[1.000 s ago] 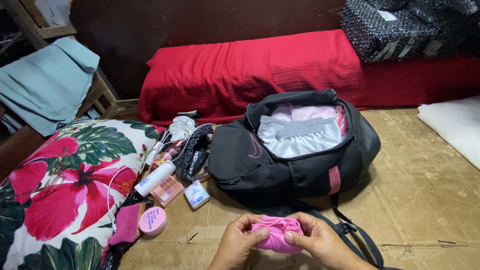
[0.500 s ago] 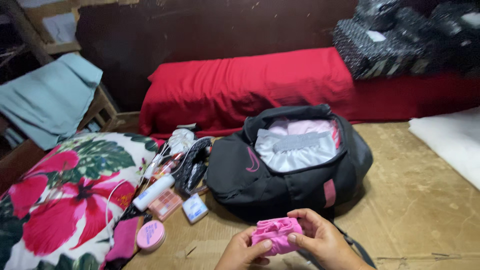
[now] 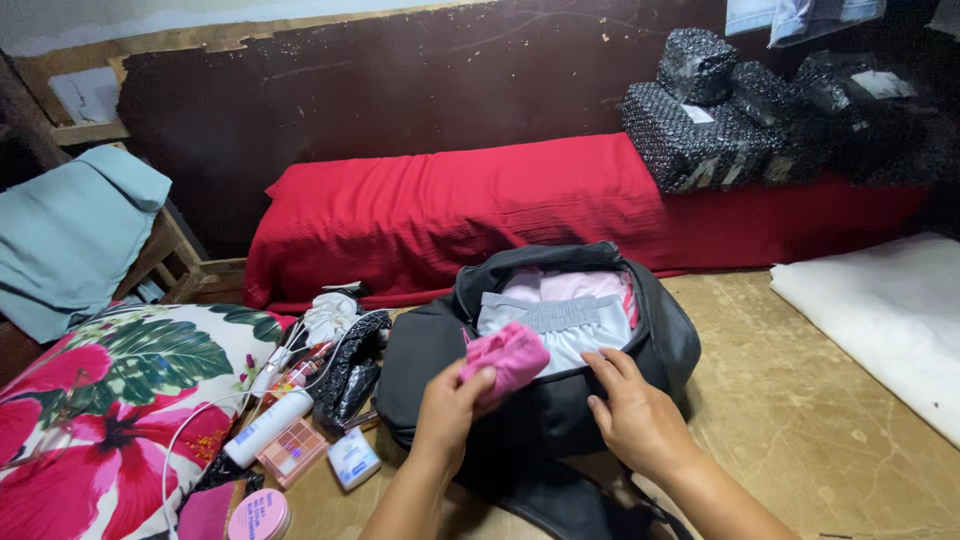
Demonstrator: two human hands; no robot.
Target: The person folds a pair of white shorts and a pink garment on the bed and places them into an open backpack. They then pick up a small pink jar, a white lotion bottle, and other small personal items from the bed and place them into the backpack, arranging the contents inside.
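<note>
Bag (image 3: 560, 400) on floor before mattress (image 3: 480, 215), toiletries (image 3: 290, 430) left of bag, pillow (image 3: 110, 410) farther left

Pink bundle (image 3: 505, 358): soft matt cloth, creased between the left fingers. Black bag (image 3: 560, 400): matt woven fabric (smooth) under the right fingertips. Floor (image 3: 800, 400): rough, worn board.

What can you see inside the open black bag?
Inside the black bag lie a grey-white garment and pale pink clothing. Anything beneath them is covered.
</note>
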